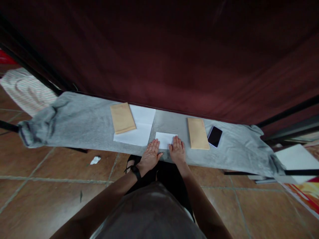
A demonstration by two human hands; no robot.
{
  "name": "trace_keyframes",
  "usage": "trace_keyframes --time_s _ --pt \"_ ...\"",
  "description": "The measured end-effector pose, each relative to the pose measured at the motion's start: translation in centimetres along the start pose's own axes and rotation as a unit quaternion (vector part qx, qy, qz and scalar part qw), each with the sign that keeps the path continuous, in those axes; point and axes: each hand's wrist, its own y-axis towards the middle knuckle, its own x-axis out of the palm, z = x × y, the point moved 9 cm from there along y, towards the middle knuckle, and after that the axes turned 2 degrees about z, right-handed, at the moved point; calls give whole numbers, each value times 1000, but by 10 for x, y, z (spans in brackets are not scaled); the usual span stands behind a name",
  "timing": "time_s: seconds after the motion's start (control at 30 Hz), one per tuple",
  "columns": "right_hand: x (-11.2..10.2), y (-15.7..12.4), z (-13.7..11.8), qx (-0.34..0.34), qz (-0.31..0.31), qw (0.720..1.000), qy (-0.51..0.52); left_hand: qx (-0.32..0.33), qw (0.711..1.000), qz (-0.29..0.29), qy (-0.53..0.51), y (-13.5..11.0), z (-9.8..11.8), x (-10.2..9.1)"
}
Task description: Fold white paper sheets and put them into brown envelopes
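A small white sheet of paper (pixel 165 140), perhaps folded, lies on the grey cloth-covered bench (pixel 87 126) in front of me. My left hand (pixel 151 154) rests flat at its left edge, fingers stretched out, a dark band on the wrist. On its right edge lies my right hand (pixel 177 150), also flat with fingers extended. Left of my hands is a larger creased white sheet (pixel 143 126), partly covered by a brown paper envelope (pixel 122 118). To the right lies another brown paper envelope (pixel 198 133).
A phone (pixel 215 136) with a dark screen lies beside the right envelope. A dark red curtain (pixel 159 66) hangs behind the bench. Striped cloth (pixel 28 89) is at the far left, white sheets (pixel 297 159) at the far right. A crumpled white scrap (pixel 95 160) lies on the tiled floor.
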Motion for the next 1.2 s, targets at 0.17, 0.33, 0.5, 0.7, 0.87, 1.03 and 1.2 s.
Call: trace_keyframes --time_s 0.17,0.33,0.5,0.7,0.87,1.03,1.2 --pt "-2 -2 2 2 -3 1000 -9 -2 1000 -1 4 -16 0 -6" --pt "-2 -2 2 9 -2 1000 -21 25 997 43 -56 -21 -23 -36" --pt "-1 -3 2 11 -6 1000 -21 -245 947 193 -75 -9 -166 -87" --pt "-1 -3 2 8 -6 1000 -22 -455 883 111 -45 -9 -284 -75" --pt "-2 -3 2 4 4 1000 -17 -452 889 67 -14 -9 -288 -64" --pt "-2 -3 2 9 4 1000 -13 -470 881 53 -8 -10 -293 -58" --pt "-1 -3 2 9 0 1000 -11 -489 872 33 -20 -6 -307 -55"
